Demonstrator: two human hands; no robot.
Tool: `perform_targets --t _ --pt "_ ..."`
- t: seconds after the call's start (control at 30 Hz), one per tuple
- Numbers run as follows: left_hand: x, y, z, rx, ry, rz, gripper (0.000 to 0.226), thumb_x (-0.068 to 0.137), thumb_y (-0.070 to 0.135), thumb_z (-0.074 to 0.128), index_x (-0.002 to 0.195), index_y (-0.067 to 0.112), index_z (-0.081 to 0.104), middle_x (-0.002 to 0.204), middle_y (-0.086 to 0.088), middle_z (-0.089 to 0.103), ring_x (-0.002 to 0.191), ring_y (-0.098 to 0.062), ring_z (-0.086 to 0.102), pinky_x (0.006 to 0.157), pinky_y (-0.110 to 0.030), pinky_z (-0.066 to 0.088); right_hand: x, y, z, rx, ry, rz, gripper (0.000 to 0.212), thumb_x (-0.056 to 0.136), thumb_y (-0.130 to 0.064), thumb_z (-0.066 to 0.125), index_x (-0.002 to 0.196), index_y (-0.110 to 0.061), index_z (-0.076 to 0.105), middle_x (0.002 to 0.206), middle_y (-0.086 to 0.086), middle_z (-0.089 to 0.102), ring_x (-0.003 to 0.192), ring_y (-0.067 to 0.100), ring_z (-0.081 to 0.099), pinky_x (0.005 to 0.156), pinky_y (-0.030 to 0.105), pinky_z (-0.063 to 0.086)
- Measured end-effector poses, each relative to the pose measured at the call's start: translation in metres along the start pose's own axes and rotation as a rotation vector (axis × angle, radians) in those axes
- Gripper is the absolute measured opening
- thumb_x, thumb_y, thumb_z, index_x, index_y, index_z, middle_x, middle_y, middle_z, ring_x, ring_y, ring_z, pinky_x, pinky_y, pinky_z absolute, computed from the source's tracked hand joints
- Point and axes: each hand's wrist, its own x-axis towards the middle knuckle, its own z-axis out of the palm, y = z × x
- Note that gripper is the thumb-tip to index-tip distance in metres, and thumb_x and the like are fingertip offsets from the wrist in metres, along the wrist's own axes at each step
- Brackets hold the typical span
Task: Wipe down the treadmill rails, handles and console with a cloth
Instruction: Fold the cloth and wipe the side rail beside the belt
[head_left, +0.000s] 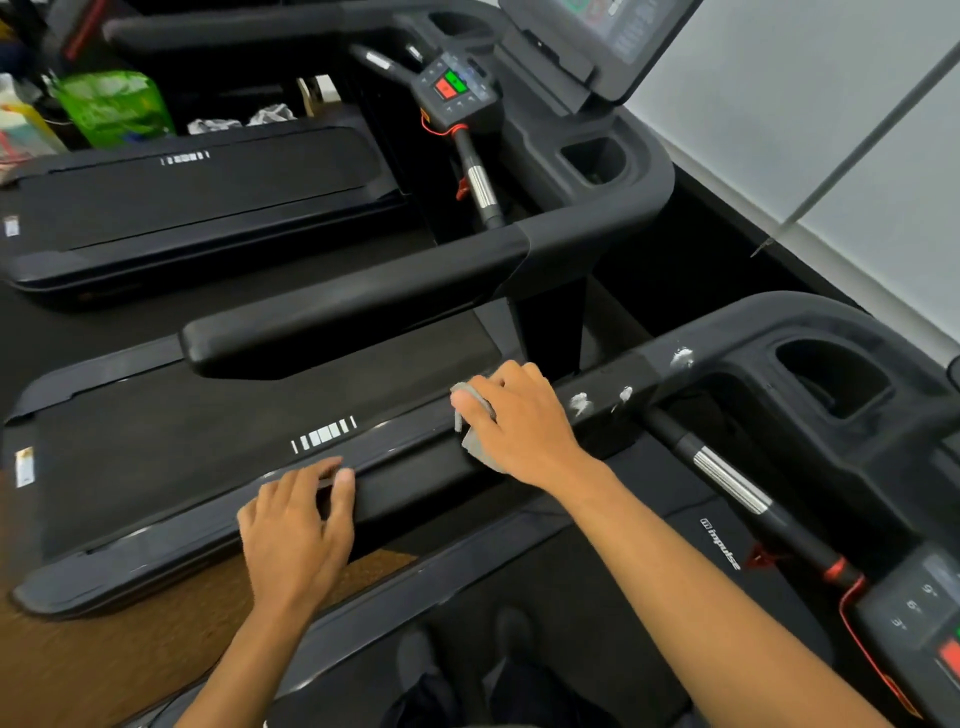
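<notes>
Right hand (519, 421) grip pressing grey cloth (475, 441) onto treadmill rail (415, 457), left hand (298, 525) flat, holding nothing

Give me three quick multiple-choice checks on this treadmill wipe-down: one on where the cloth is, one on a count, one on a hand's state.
1. Where is the cloth?
A. On the console
B. Under the right hand on the handrail
C. On the floor

2. How many white foam patches lie on the handrail ahead of the cloth?
A. None
B. Three
C. Seven

3. What is the left hand doing?
A. Resting on the handrail, holding nothing
B. Gripping a spray bottle
C. Pressing a console button

Answers:
1 B, the right hand presses the grey cloth onto the handrail.
2 B, three foam patches show.
3 A, the left hand lies flat and empty.
</notes>
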Motion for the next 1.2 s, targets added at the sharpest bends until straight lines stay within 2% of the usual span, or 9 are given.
perform_targets --t 0.17,0.33,0.4,0.53,0.67,0.8,0.93,1.07,1.2 --pt "0.009 0.045 -0.007 -0.303 -0.226 0.201 0.084 0.077 0.058 0.077 0.149 0.035 0.044 0.142 0.015 0.054 0.132 -0.006 0.050 0.112 -0.042 0.041 -0.002 -0.008 -0.001 0.154 -0.193 -0.039 0.035 0.090 -0.062 0.068 0.114 -0.037 0.073 0.093 -0.016 0.042 0.098 0.010 0.037 0.083 0.024 0.032" --pt "0.027 0.080 0.005 -0.516 -0.503 0.156 0.116 0.057 0.071 0.088 0.154 0.049 0.029 0.144 0.025 0.052 0.137 -0.006 0.049 0.117 -0.049 0.040 -0.006 -0.013 -0.010 0.335 -0.260 -0.014 0.048 0.066 -0.043 0.095 0.110 -0.040 0.076 0.098 -0.015 0.051 0.101 0.008 0.049 0.084 0.022 0.040" --pt "0.035 0.088 0.006 -0.452 -0.511 0.182 0.108 0.054 0.077 0.086 0.148 0.050 0.040 0.137 0.025 0.058 0.131 -0.009 0.052 0.112 -0.047 0.044 -0.009 -0.009 -0.014 0.375 -0.239 0.008 0.047 0.065 -0.038 0.097 0.108 -0.039 0.077 0.103 -0.014 0.055 0.101 0.004 0.054 0.088 0.024 0.046" --pt "0.036 0.096 0.007 -0.493 -0.550 0.201 0.077 0.068 0.050 0.093 0.135 0.043 0.057 0.109 0.019 0.071 0.100 0.001 0.066 0.093 -0.031 0.056 -0.017 0.008 -0.028 0.487 -0.221 0.098 0.049 0.066 -0.038 0.097 0.109 -0.044 0.074 0.114 -0.019 0.061 0.108 -0.002 0.060 0.090 0.024 0.053" --pt "0.038 0.093 0.007 -0.482 -0.531 0.184 0.061 0.073 0.034 0.093 0.128 0.037 0.067 0.096 0.011 0.073 0.086 -0.005 0.066 0.082 -0.022 0.054 -0.021 0.020 -0.033 0.474 -0.305 0.171 0.056 0.075 -0.016 0.093 0.123 -0.037 0.071 0.111 -0.013 0.067 0.100 0.000 0.065 0.084 0.020 0.057" --pt "0.042 0.086 -0.005 -0.406 -0.544 0.231 0.056 0.071 0.050 0.090 0.124 0.041 0.071 0.106 0.020 0.072 0.098 0.001 0.064 0.085 -0.017 0.049 -0.025 0.019 -0.037 0.413 -0.327 0.155 0.032 0.085 -0.014 0.085 0.107 -0.036 0.077 0.099 -0.011 0.069 0.091 0.003 0.066 0.080 0.020 0.054" --pt "0.043 0.088 -0.022 -0.379 -0.588 0.309 0.063 0.063 0.075 0.082 0.118 0.045 0.072 0.119 0.028 0.066 0.119 0.002 0.053 0.100 -0.028 0.045 -0.027 0.009 -0.056 0.492 -0.342 0.078 0.020 0.094 -0.016 0.074 0.093 -0.036 0.076 0.104 -0.012 0.072 0.101 0.007 0.067 0.096 0.036 0.055" --pt "0.040 0.099 -0.042 -0.470 -0.498 0.342 0.025 0.076 0.046 0.089 0.097 0.035 0.079 0.107 0.024 0.073 0.112 -0.003 0.060 0.095 -0.039 0.053 -0.027 -0.001 -0.082 0.696 -0.271 0.051 0.017 0.101 -0.010 0.064 0.101 -0.025 0.069 0.099 -0.006 0.075 0.098 0.011 0.072 0.093 0.036 0.057" --pt "0.044 0.112 -0.079 -0.667 -0.379 0.314 0.024 0.081 0.032 0.087 0.102 0.022 0.080 0.105 0.008 0.078 0.108 -0.013 0.070 0.094 -0.036 0.057 -0.027 -0.012 -0.104 0.910 -0.132 0.030 0.010 0.103 -0.013 0.063 0.112 -0.018 0.066 0.094 0.001 0.075 0.091 0.015 0.071 0.076 0.034 0.058"
